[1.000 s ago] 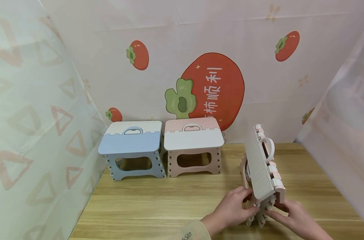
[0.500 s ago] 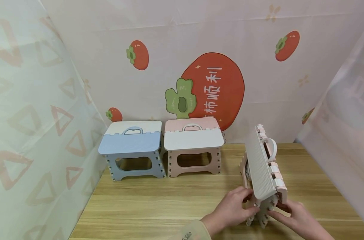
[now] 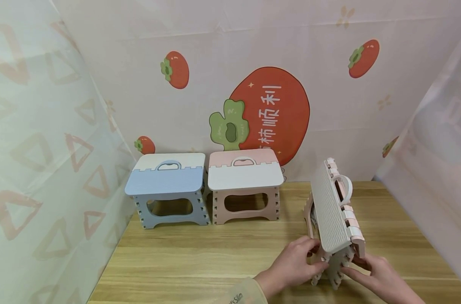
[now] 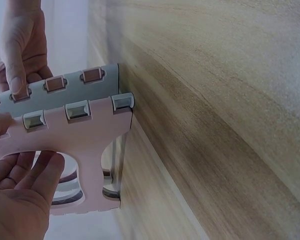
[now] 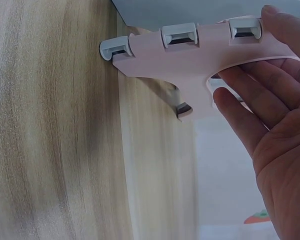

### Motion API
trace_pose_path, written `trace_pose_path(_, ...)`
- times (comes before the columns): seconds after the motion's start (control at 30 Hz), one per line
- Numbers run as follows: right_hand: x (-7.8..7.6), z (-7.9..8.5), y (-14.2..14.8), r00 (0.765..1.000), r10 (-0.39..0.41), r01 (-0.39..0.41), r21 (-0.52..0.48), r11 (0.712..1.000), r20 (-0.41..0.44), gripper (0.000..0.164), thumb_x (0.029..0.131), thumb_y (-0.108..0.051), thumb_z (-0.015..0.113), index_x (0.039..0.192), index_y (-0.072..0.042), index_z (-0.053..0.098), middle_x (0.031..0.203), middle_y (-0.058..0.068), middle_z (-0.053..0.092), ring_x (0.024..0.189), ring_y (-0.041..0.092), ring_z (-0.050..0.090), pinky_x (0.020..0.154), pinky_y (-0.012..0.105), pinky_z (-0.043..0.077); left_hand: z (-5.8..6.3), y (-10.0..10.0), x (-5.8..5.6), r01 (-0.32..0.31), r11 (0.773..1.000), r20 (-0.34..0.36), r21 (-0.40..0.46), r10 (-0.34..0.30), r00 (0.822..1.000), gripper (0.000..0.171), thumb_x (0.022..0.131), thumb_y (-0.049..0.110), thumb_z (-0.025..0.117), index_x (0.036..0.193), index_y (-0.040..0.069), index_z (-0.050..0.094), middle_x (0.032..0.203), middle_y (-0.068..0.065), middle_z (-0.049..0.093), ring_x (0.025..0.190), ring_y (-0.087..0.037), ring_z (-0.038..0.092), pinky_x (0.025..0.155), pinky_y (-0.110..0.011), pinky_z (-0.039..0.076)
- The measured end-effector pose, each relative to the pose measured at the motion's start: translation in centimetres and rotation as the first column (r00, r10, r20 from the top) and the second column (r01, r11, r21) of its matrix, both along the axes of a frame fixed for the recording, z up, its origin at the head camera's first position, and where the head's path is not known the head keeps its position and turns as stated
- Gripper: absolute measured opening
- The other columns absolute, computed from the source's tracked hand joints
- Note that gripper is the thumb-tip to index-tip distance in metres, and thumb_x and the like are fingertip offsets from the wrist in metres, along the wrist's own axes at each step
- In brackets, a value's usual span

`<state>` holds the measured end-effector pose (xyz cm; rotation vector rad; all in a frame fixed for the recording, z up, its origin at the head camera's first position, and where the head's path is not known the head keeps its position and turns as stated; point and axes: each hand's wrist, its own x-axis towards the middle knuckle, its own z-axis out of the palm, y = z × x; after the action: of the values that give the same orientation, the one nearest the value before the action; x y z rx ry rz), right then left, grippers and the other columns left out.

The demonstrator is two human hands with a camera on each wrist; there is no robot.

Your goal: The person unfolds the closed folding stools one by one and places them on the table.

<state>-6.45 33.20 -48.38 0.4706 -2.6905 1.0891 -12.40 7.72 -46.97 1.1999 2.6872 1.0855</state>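
A pink-and-white folding stool (image 3: 330, 211) stands partly folded at the right of the table, its white top halves tilted up to a ridge with a carry handle (image 3: 343, 189). My left hand (image 3: 295, 261) grips the near end of its left leg panel; in the left wrist view the fingers (image 4: 47, 172) reach into the oval cutout of the pink panel (image 4: 97, 130). On the other side my right hand (image 3: 374, 272) grips the right leg panel (image 5: 190, 65), thumb on the hinged edge and fingers at the cutout. The two leg panels stand a little apart at the bottom.
At the back left stand two unfolded stools, a blue-and-white one (image 3: 165, 179) and a pink-and-white one (image 3: 245, 177), side by side. A printed cloth (image 3: 200, 109) hangs behind the wooden table (image 3: 200, 261), with cloth walls on both sides.
My right hand has moved slightly right with the right leg panel, and the gap between the leg panels has widened. The stool's ridge has shifted a little right. My left hand stays put.
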Motion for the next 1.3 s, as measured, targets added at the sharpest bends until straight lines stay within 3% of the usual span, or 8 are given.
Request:
trace_pose_path(0.7, 0.37, 0.45, 0.15, 0.993, -0.037, 0.038, -0.010, 0.999, 0.111, 0.042, 0.089, -0.013, 0.080, 0.129, -0.008, 0.067, 0.122, -0.019, 0.066, 0.106, -0.006, 0.062, 0.074, 0.024, 0.060, 0.28, -0.08, -0.05, 0.000, 1.000, 0.042, -0.005, 0.000, 0.999, 0.040, 0.094, 0.034, 0.075, 0.128, 0.016, 0.067, 0.115, 0.011, 0.067, 0.100, 0.006, 0.061, 0.081, -0.002, 0.044)
trace_pose_path(1.3, 0.40, -0.02, 0.72, 0.999, -0.006, 0.007, -0.017, 1.000, 0.054, 0.040, 0.085, -0.005, 0.082, 0.123, -0.004, 0.069, 0.120, -0.025, 0.064, 0.105, -0.008, 0.061, 0.074, 0.020, 0.060, 0.32, -0.33, -0.01, 0.019, 1.000, 0.024, 0.002, -0.019, 1.000, 0.038, 0.094, 0.035, 0.075, 0.127, 0.016, 0.067, 0.114, 0.010, 0.067, 0.102, 0.007, 0.060, 0.083, -0.003, 0.044)
